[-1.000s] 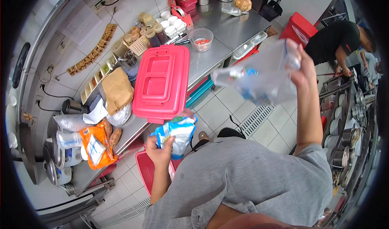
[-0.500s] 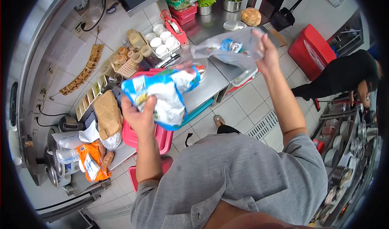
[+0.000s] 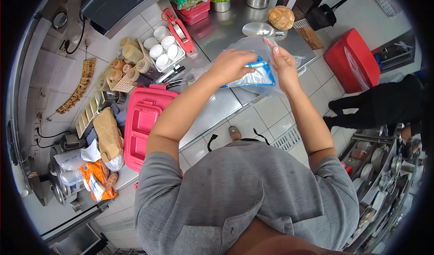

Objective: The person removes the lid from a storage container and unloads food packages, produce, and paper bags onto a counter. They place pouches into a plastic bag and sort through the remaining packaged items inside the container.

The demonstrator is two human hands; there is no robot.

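Over the steel counter, my left hand [image 3: 233,66] has its fingers closed on a blue and white plastic package [image 3: 253,79]. The package is at the mouth of a clear plastic bag [image 3: 248,43], partly covered by it; how far inside it sits I cannot tell. My right hand [image 3: 285,66] pinches the bag's edge on the other side, fingers up. Behind both hands lies a metal scoop [image 3: 257,29] on the counter, close to a round brownish loaf-like item [image 3: 280,17].
A pink lid [image 3: 144,124] lies left of my arms. White cups [image 3: 165,47], a red tape dispenser [image 3: 182,36], sauce bottles [image 3: 132,54] and a paper bag [image 3: 108,133] line the wall. Right, a red bin [image 3: 350,58] and a person in black [image 3: 389,97] bending by a pan rack [image 3: 384,164].
My left hand has carried the blue and white package rightward to the clear bag. The pink lid is now uncovered. My right hand keeps hold of the bag, slightly lower and further left.
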